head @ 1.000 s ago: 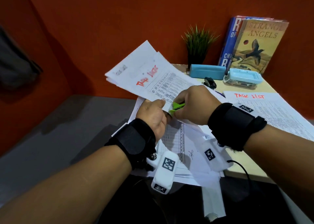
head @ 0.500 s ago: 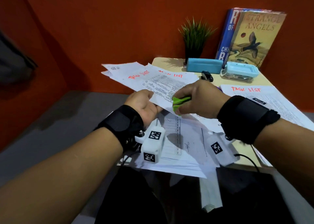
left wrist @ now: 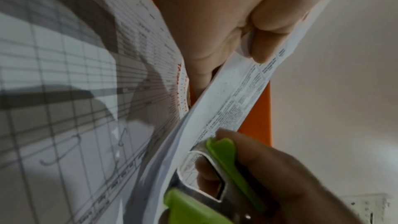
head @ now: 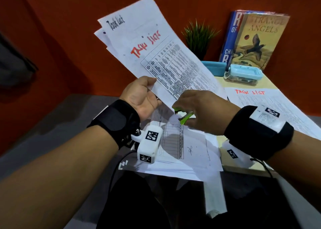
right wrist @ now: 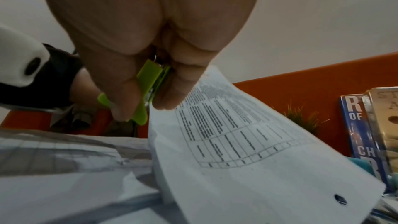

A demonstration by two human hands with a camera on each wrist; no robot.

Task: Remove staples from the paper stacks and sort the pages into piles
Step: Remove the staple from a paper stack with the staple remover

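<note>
Nearest, loose white sheets [head: 182, 152] printed with a ruled grid lie flat and overlapping on the desk [head: 243, 168], some hanging past its front edge. Just above them the right hand [head: 205, 112] pinches a lime-green staple remover [head: 184, 117] between thumb and fingers, which press its two plastic wings together; its metal claws sit at the lower corner of the paper stack [head: 161, 54], though whether they bite a staple cannot be told. The left hand [head: 142, 96] holds that stack in the air over the desk, tilted up and away, with the thumb on the front of the lower edge and the fingers curled behind. The stack is several thin white pages fanned apart at the far corner, the top one headed "TASK LIST" in red marker above a dense printed table. To the right another headed page [head: 271, 107] lies flat. Farther back stand a clear box with a pale blue lid [head: 243, 74], a blue case [head: 215, 67], a spiky green plant [head: 199, 35] and two glossy books [head: 257, 39] leaning on the orange wall.
</note>
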